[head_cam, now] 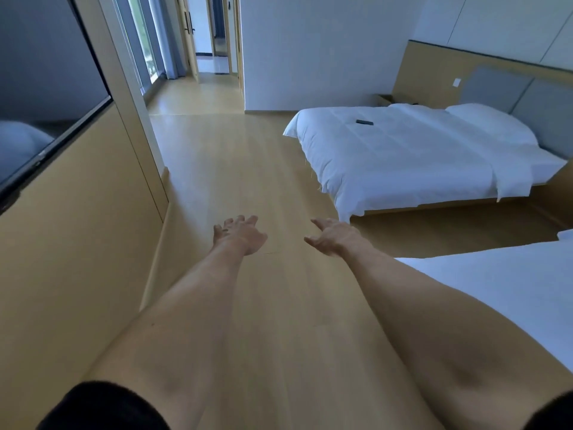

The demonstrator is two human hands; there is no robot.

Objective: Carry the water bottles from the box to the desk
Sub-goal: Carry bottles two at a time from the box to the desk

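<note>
Overhead, I see both bare arms stretched forward above the wooden floor (248, 169), the left hand (240, 235) and right hand (333, 237) empty, fingers spread and holding nothing. No water bottle, box or surface shows from my head view. A white bed (403, 156) with a dark remote (365, 122) stands at right; a television (46, 88) hangs at left.
</note>
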